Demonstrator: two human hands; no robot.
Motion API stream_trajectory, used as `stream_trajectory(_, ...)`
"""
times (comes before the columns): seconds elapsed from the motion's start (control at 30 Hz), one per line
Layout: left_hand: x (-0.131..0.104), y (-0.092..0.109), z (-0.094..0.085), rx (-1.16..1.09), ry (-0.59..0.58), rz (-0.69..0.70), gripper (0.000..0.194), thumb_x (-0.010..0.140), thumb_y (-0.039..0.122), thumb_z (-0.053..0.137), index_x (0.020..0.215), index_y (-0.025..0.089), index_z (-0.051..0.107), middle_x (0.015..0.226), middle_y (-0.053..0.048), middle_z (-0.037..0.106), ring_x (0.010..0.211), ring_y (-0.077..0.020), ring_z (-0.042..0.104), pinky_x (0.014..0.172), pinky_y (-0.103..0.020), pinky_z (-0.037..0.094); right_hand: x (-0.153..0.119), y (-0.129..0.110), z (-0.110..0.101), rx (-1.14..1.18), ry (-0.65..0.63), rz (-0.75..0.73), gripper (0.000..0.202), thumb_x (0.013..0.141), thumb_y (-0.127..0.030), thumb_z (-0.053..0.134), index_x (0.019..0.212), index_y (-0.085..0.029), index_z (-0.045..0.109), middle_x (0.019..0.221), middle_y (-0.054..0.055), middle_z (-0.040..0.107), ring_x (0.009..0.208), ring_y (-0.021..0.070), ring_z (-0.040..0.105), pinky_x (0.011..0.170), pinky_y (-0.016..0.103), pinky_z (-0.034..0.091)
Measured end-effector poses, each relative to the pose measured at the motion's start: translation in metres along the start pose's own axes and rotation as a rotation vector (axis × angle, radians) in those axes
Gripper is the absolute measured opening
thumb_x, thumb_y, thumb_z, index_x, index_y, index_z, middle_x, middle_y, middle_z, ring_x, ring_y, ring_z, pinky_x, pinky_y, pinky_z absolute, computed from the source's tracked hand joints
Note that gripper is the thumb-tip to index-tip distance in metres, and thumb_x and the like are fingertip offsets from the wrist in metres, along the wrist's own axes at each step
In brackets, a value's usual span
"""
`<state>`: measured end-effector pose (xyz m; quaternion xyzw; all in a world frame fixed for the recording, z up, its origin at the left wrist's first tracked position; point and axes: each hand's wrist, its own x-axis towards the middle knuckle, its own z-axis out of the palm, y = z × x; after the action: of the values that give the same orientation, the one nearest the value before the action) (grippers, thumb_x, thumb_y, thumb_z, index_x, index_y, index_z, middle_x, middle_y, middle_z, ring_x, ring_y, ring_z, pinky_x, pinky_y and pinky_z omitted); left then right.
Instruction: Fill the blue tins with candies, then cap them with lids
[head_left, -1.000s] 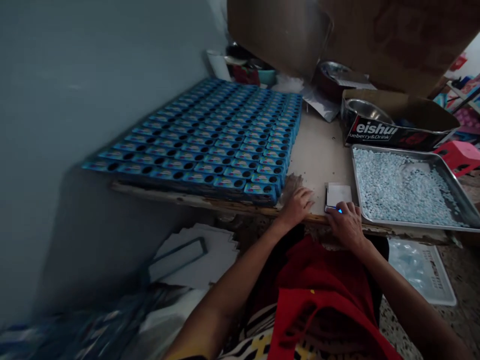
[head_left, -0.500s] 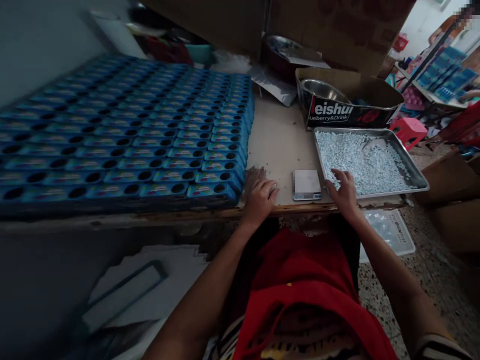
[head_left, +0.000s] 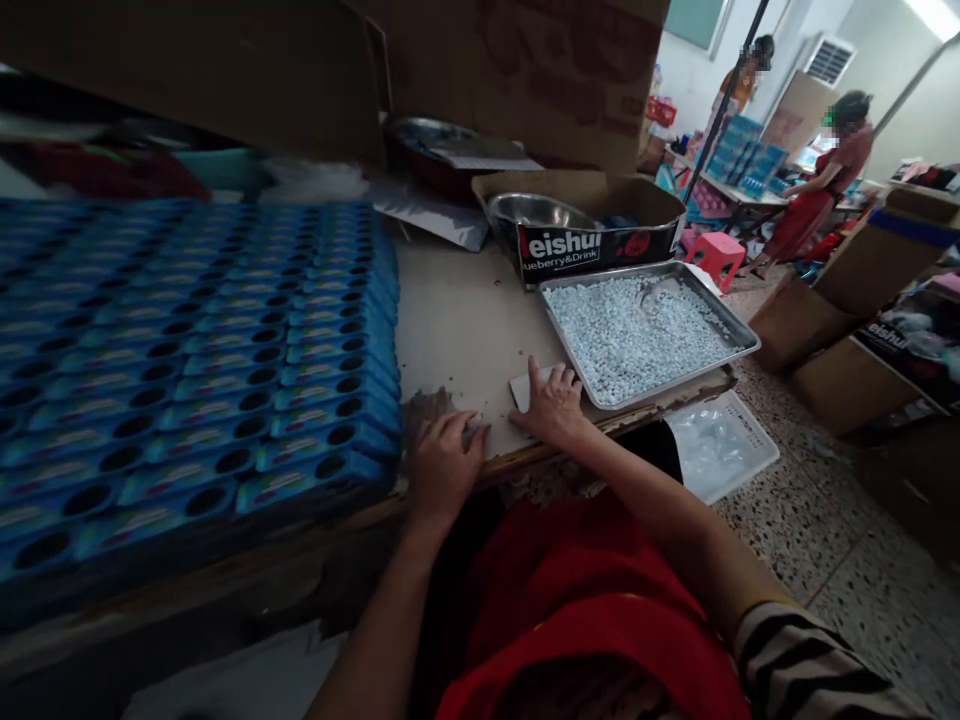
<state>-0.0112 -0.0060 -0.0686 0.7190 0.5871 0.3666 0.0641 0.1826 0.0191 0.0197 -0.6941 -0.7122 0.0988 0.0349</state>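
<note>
My right hand (head_left: 553, 408) lies with its fingers spread over a small flat white device (head_left: 531, 390), like a pocket scale, and covers most of it. Just right of that hand is a metal tray (head_left: 592, 395) of pale blue and white pellets (head_left: 630, 330). My left hand (head_left: 446, 462) rests at the table's front edge, its fingers curled in toward the thumb. Something small and greyish shows between them, too unclear to name. Left of this hand stand rows of blue boxes (head_left: 315, 400) with round dark holes in their tops.
Behind the tray is a cut-down carton (head_left: 555, 262) holding a metal bowl (head_left: 536, 210). A white plastic basket (head_left: 757, 465) with clear bags sits below the table. Brown cartons (head_left: 799, 320) and a pink stool (head_left: 714, 258) are to the right. Two people work farther back.
The view has swung to the right. My right hand has left the tray's edge and moved left onto the white device. My left hand stays by the table edge, fingers still curled.
</note>
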Motion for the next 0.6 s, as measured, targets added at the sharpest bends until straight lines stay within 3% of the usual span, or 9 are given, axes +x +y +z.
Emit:
stream_trajectory(0.17,0.002,-0.001,0.002,-0.036,0.033,0.019,0.031,0.101,0.045,0.057,0.107,0.021,0.077,0.113,-0.017,0.081,0.111,-0.0392,0.075,0.106,-0.059,0.059,0.008,-0.01,-0.029,0.061,0.017,-0.078,0.125,0.082,-0.07,0.084,0.181,-0.02,0.024,0.165,0.028,0.052,0.147,0.0471,0.051,0.117,0.063,0.046)
stream_trajectory(0.23,0.004,-0.001,0.003,-0.045,0.043,0.018,0.032,0.1,0.044,0.056,0.106,0.02,0.076,0.111,-0.019,0.081,0.111,-0.0401,0.075,0.107,-0.061,0.058,0.012,-0.002,-0.054,0.084,0.042,-0.108,0.125,0.081,-0.069,0.085,0.18,-0.022,0.026,0.161,0.026,0.056,0.146,0.0467,0.052,0.117,0.063,0.047)
stream_trajectory(0.3,0.006,-0.001,0.004,-0.048,0.048,0.013,0.035,0.099,0.044,0.055,0.106,0.017,0.076,0.113,-0.021,0.08,0.112,-0.0415,0.075,0.109,-0.063,0.058,0.018,0.023,-0.089,0.056,0.088,-0.095,0.122,0.08,-0.063,0.088,0.18,-0.023,0.029,0.161,0.024,0.056,0.146,0.0472,0.052,0.118,0.064,0.046)
stream_trajectory(0.37,0.008,-0.001,0.004,-0.05,0.041,0.004,0.037,0.098,0.045,0.054,0.108,0.016,0.076,0.116,-0.023,0.079,0.114,-0.0424,0.074,0.108,-0.063,0.059,0.023,0.067,-0.129,-0.01,0.147,-0.007,0.119,0.08,-0.053,0.09,0.179,-0.023,0.031,0.161,0.024,0.057,0.145,0.0472,0.052,0.118,0.064,0.046)
stream_trajectory(0.5,0.008,-0.003,0.001,-0.088,0.058,-0.011,0.042,0.099,0.05,0.053,0.111,0.016,0.075,0.117,-0.023,0.079,0.114,-0.0421,0.074,0.106,-0.061,0.06,0.021,0.192,-0.207,-0.078,0.324,0.287,0.109,0.08,-0.046,0.088,0.174,-0.019,0.04,0.158,0.025,0.061,0.142,0.0438,0.057,0.115,0.059,0.048)
stream_trajectory(0.6,0.007,-0.002,-0.002,-0.101,0.132,-0.033,0.045,0.101,0.053,0.054,0.115,0.016,0.074,0.115,-0.023,0.078,0.115,-0.0415,0.074,0.107,-0.059,0.06,-0.003,0.278,-0.24,-0.065,0.382,0.445,0.104,0.077,-0.049,0.087,0.168,-0.017,0.048,0.149,0.023,0.067,0.135,0.0412,0.063,0.111,0.054,0.052)
